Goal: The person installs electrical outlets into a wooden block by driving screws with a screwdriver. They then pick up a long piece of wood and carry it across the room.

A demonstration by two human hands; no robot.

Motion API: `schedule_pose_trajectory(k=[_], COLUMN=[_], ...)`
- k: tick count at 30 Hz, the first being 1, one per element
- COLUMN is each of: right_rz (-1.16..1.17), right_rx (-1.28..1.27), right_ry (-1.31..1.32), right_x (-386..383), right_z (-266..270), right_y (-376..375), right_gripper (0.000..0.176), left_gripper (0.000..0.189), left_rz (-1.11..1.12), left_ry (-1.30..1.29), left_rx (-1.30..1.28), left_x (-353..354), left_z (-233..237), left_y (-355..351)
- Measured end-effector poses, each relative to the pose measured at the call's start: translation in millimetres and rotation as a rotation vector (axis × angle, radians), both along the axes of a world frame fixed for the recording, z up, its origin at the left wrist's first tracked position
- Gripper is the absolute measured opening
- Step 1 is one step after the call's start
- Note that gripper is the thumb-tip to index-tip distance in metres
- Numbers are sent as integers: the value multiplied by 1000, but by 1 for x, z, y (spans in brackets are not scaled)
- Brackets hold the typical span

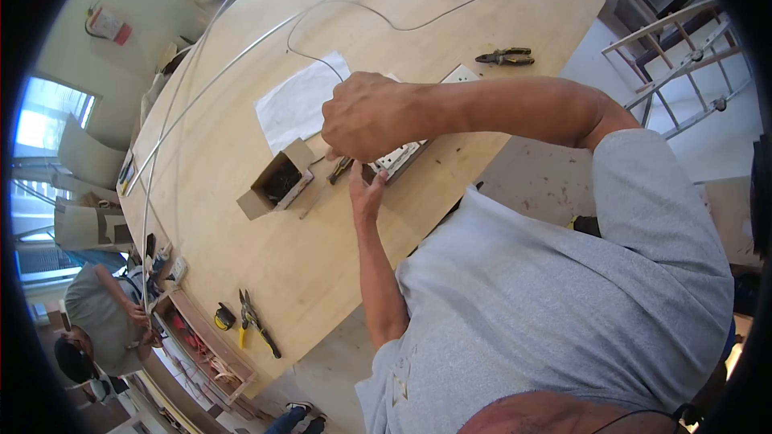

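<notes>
Covering part of white strip [398, 159] on table [531, 0], right hand [366, 116] curled shut, anything gripped hidden; left hand [368, 186] at strip's end, can't tell finger gap or hold.

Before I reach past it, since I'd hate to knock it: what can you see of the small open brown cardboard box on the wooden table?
The small brown cardboard box sits on the pale wooden table, beside the white sheet. Its opening faces the camera, with flaps spread outward; one outer side looks whitish. Inside lie small dark pieces, too blurred to identify. Neither the left hand nor the right hand appears to touch it. Its underside is hidden.
</notes>
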State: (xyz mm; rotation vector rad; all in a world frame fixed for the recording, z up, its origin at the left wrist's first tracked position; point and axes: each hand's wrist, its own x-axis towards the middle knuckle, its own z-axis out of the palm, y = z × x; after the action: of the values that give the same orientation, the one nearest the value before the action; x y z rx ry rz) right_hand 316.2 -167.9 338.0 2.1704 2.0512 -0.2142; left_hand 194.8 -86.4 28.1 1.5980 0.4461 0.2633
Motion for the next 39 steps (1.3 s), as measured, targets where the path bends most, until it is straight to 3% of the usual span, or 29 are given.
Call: schedule_pose_trajectory(k=[3, 5, 7, 9, 11, 12, 14, 15, 18, 20, 24, 26, 31, 33, 35, 36, 37, 39], right_rz=[-44, 190, 305, 416, 245, 239, 59, 47, 27, 366, 489, 299, 98, 63, 445, 409, 416, 109], right_rx=[-98, 157, 209, 259, -14, -16, -438, -437, -298, 246, 491, -133, -171, -181, 245, 75, 71, -309], right_ry=[147, 153, 163, 171, 55, 61, 13, 15, 136, 314, 242, 51, 93, 125, 101, 80, 79, -13], right_x=[2, 8, 15, 17, 8, 4, 2, 4, 15, 25, 17, 11, 2, 5, 20, 14, 6, -8], right_z=[2, 1, -10, -15, -5, 5, 27, 26, 10, -21, -15, 12, 12, 4, -23, -13, -3, 12], right_y=[-5, -18, -17, -16, -10, -4, 8, 8, -3, -13, -16, -7, -2, -6, -10, -11, -8, -2], right_gripper=[19, 22, 22, 22, 25, 25, 30, 30, 24, 14, 15, 25, 34, 34, 36, 36, 36, 37], left_gripper=[54, 53, 39, 46, 54, 54, 54, 54, 56, 57, 59, 59, 61, 61, 57, 50, 50, 47], left_rz=[18, 13, 147, 103, 55, 64, 68, 76, 101, 124, 71, 64, 95, 104, 104, 101, 108, 52], left_ry=[119, 213, 25, 106, 185, 153, 113, 85, 60, 71, 122, 125, 108, 64, -38, -16, -18, 39], left_rx=[-23, 23, 114, 24, -67, -94, -118, -88, -75, -93, -128, -135, -149, -105, -67, -141, -144, -58], left_x=[-2, -2, 1, -4, -4, -4, -1, -2, -3, -3, -1, -4, -2, -2, 1, -2, -2, -2], left_z=[35, 33, 19, 14, 19, 21, 21, 18, 11, 14, 17, 6, 16, -6, -8, 5, 1, 0], left_y=[-5, -6, -10, -5, -6, -7, -7, -6, -8, -10, -6, -7, -9, -4, -6, -9, -7, -3])
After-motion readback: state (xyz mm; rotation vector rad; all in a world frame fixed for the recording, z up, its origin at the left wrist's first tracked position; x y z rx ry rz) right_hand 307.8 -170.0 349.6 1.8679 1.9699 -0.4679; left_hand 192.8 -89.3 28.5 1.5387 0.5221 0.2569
